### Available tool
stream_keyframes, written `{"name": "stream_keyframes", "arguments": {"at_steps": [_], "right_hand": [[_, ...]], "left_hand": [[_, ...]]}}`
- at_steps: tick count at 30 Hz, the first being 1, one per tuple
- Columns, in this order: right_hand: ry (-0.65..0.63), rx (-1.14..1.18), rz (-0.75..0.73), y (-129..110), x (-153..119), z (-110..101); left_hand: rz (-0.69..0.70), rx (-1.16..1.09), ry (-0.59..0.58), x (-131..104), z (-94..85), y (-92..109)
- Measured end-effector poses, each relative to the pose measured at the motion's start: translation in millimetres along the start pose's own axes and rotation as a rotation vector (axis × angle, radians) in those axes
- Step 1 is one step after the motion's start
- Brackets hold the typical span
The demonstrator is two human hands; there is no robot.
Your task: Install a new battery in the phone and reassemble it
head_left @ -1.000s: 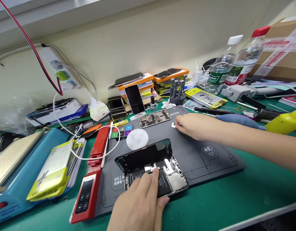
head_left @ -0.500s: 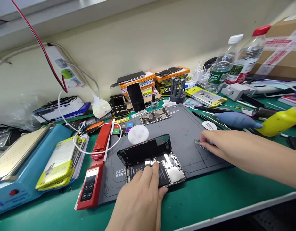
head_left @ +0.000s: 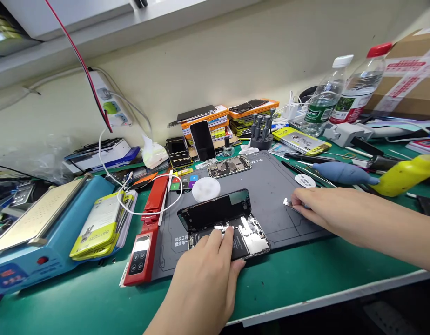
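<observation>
An opened smartphone (head_left: pixel 255 245) lies on the dark grey work mat (head_left: pixel 271 186), its battery and metal-covered parts bare. Its screen (head_left: pixel 218 211) stands tilted up along the far side. My left hand (head_left: pixel 206 270) reaches over the phone from the near side. Its fingertips press on the inside near the middle, and the thumb sits at the near edge. Farther right, low over the mat, my right hand (head_left: pixel 307 201) is closed in a pinch on a small silvery metal piece (head_left: pixel 287 203). The fingers hide part of that piece.
Left of the mat are a red device (head_left: pixel 140 256), yellow battery packs (head_left: pixel 96 223) and a blue machine (head_left: pixel 54 232). Behind stand a white round disc (head_left: pixel 205 189), another opened phone (head_left: pixel 229 166) and a screwdriver stand (head_left: pixel 261 135). A blue blower (head_left: pixel 340 173) and bottles are at right.
The view has shifted a little, so most things appear farther right. My left hand stays on the phone, and my right hand keeps the silvery piece, which is turned slightly.
</observation>
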State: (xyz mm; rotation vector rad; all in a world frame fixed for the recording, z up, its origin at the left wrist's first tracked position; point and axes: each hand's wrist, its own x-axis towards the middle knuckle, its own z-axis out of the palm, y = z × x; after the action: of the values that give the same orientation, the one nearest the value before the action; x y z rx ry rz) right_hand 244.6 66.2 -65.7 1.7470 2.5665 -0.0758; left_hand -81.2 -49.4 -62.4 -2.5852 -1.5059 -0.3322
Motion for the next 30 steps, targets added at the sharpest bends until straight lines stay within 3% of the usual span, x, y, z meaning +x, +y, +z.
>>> {"name": "stream_keyframes", "arguments": {"at_steps": [7,13,18,30], "right_hand": [[-0.108,0.002,0.010,-9.6,-5.3,-23.5],[-0.081,0.103,0.028,-7.0,-15.5,-31.1],[-0.051,0.153,0.048,-8.7,-14.6,-28.3],[-0.024,0.249,0.118,-8.2,-13.8,-25.7]], "left_hand": [[0.008,-0.024,0.061,-13.8,-6.1,-8.8],[-0.242,-0.063,0.339,-26.5,-33.8,-45.7],[-0.274,-0.103,0.283,-17.0,-38.3,-66.4],[-0.254,-0.101,0.225,9.0,-39.4,-70.9]]}}
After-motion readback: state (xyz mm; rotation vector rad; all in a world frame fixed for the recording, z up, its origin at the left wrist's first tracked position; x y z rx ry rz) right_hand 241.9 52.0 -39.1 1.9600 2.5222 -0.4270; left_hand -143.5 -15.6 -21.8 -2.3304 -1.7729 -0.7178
